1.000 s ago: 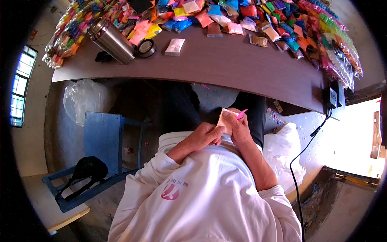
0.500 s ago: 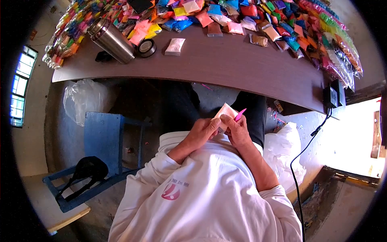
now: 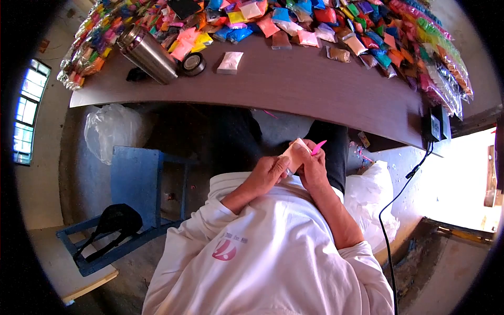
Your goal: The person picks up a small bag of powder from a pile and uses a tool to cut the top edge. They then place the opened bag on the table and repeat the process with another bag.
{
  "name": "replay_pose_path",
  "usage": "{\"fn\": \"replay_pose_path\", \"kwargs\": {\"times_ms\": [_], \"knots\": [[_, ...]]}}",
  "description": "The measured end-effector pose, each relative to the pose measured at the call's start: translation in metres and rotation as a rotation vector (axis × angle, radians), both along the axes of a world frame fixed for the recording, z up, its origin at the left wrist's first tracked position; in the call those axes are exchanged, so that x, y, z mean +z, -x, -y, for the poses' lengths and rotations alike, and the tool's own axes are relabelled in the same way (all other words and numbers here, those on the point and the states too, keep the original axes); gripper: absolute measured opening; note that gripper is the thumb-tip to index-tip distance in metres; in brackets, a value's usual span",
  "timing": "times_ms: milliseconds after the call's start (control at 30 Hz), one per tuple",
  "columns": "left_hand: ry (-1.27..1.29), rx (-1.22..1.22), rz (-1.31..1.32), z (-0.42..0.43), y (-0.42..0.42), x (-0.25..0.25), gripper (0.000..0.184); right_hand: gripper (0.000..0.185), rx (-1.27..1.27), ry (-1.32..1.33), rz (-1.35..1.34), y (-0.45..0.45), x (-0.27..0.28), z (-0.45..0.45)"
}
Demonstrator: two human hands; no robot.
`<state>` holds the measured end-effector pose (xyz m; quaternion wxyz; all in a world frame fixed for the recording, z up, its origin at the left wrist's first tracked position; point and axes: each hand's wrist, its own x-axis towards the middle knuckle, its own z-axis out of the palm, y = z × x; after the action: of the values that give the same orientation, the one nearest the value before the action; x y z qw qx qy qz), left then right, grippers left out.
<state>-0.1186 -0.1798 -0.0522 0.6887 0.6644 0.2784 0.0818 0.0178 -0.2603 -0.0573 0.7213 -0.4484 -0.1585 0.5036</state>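
Above my lap, just short of the table edge, both hands are on a small pale peach packet (image 3: 295,155). My left hand (image 3: 269,175) pinches its lower left side, thumb on top. My right hand (image 3: 312,167) grips the packet's right side, and a pink pointed tool (image 3: 318,147) sticks out between its fingers; the tool's other end is hidden. On the table lies one white packet (image 3: 230,62), apart from the pile of colourful packets (image 3: 294,23).
Beside a steel flask (image 3: 149,55) on the brown table (image 3: 315,84) is its round lid (image 3: 193,64). A blue chair (image 3: 135,181) holds a black bag (image 3: 118,220). White plastic bags (image 3: 370,197) stand at right, near a black cable (image 3: 386,231).
The packet has shifted and turned slightly between my hands, and the pink tool's tip has moved a little to the right. My left hand has changed its hold.
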Motion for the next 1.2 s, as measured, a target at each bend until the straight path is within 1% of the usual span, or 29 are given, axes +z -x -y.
{"fn": "replay_pose_path", "kwargs": {"times_ms": [67, 100, 167, 233, 300, 433, 533, 600, 633, 700, 733, 800, 933, 1000, 1100, 1133, 1167, 1200], "knots": [[-0.031, -0.004, -0.011, 0.000, 0.000, 0.001, 0.048, 0.020, -0.022, 0.047, -0.214, 0.002, 0.009, 0.001], [-0.005, 0.035, 0.007, 0.001, 0.000, -0.002, 0.048, 0.020, -0.016, 0.042, -0.215, 0.003, 0.006, 0.002], [0.017, 0.075, 0.025, 0.000, 0.000, -0.004, 0.048, 0.019, 0.036, 0.056, -0.100, 0.003, -0.003, 0.005], [-0.040, 0.081, 0.003, -0.001, 0.000, -0.005, 0.047, 0.020, 0.047, 0.054, -0.067, 0.008, 0.003, 0.003], [-0.009, 0.095, 0.018, 0.000, 0.000, -0.003, 0.047, 0.020, 0.076, -0.053, 0.010, 0.006, 0.000, 0.001], [0.016, 0.110, 0.077, -0.005, -0.001, -0.002, 0.047, 0.020, 0.017, -0.039, 0.001, 0.011, 0.007, -0.004], [-0.019, 0.090, 0.054, -0.006, 0.001, 0.003, 0.048, 0.020, 0.005, -0.022, -0.020, 0.010, 0.011, -0.002], [-0.007, 0.101, 0.057, -0.003, 0.001, 0.006, 0.048, 0.021, 0.188, -0.027, -0.069, 0.004, -0.001, 0.005], [0.007, 0.112, 0.061, -0.002, 0.000, 0.008, 0.049, 0.021, 0.190, -0.031, -0.067, 0.006, -0.005, 0.005], [0.009, 0.113, 0.080, -0.002, -0.001, 0.008, 0.048, 0.023, 0.098, 0.039, 0.126, 0.011, -0.006, 0.002], [0.015, 0.112, 0.096, -0.002, -0.001, 0.007, 0.048, 0.023, 0.098, 0.037, 0.126, 0.012, -0.002, 0.001], [0.004, 0.111, 0.092, -0.003, -0.001, 0.002, 0.048, 0.024, 0.118, -0.042, 0.084, 0.013, 0.008, 0.000], [0.018, 0.150, 0.066, -0.001, -0.002, -0.001, 0.047, 0.025, 0.083, 0.008, 0.026, 0.013, 0.004, -0.002], [0.036, 0.135, 0.055, -0.001, -0.003, -0.007, 0.046, 0.024, -0.080, 0.023, 0.015, 0.008, 0.001, -0.004], [0.034, 0.136, 0.060, 0.001, -0.003, -0.004, 0.048, 0.023, -0.107, 0.074, -0.030, 0.008, 0.003, -0.003], [0.013, 0.153, 0.074, 0.002, -0.004, 0.000, 0.051, 0.022, -0.051, 0.073, -0.068, 0.005, 0.006, -0.001], [0.010, 0.155, 0.075, 0.002, -0.004, 0.001, 0.051, 0.022, -0.048, 0.070, -0.068, 0.004, 0.010, 0.000], [0.021, 0.178, 0.077, 0.002, -0.004, 0.002, 0.051, 0.022, -0.035, 0.069, -0.161, 0.003, 0.014, 0.000]]}}
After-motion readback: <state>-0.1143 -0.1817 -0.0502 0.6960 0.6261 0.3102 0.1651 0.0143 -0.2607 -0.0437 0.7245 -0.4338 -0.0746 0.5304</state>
